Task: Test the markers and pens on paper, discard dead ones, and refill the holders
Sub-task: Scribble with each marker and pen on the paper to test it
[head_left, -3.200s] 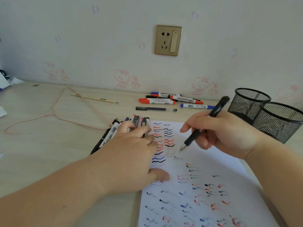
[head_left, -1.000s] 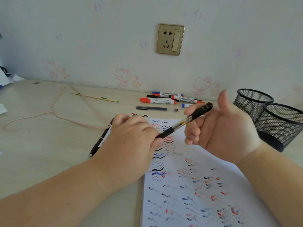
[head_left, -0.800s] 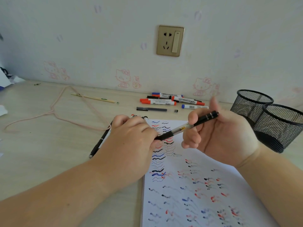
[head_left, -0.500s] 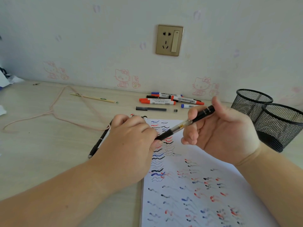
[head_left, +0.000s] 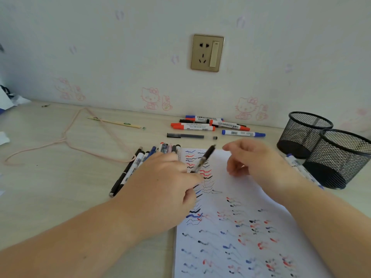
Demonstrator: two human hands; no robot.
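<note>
Now the left hand pinches the black gel pen at frame centre, tip-end low over the scribbled paper; the right hand hangs loose, holding nothing. Testing done, apparently; next comes sorting it toward the mesh holders at right.

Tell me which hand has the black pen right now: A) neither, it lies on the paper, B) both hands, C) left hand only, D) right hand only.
C: the left hand pinches the black pen at its lower end over the paper, while the right hand is beside it, fingers loose and off the pen.
</note>
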